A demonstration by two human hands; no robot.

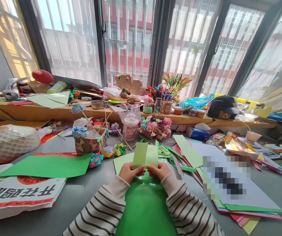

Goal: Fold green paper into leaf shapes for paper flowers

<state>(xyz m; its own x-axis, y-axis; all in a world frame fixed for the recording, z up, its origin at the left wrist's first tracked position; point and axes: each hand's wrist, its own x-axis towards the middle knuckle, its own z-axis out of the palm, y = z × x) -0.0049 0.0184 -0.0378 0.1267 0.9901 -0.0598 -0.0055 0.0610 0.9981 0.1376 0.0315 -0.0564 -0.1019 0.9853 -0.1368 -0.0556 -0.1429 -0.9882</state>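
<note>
A light green piece of paper (145, 155) with a crease down its middle stands up between my two hands. My left hand (130, 171) pinches its lower left edge, thumb in front. On the other side my right hand (160, 170) is closed on its lower right edge, the thumb near the crease. Behind the hands lies a larger pale green sheet (121, 162), partly covered by them. Cut green paper strips (165, 152) are heaped just past my right hand. Below the hands is a glossy green surface (145, 206).
At left are a green sheet (49, 165) and a printed bag (27, 193). A basket (88, 145) of paper flowers stands behind, beside a plastic cup (131, 127). A paper stack (249, 193) lies at right. The crowded windowsill (64, 112) runs along the back.
</note>
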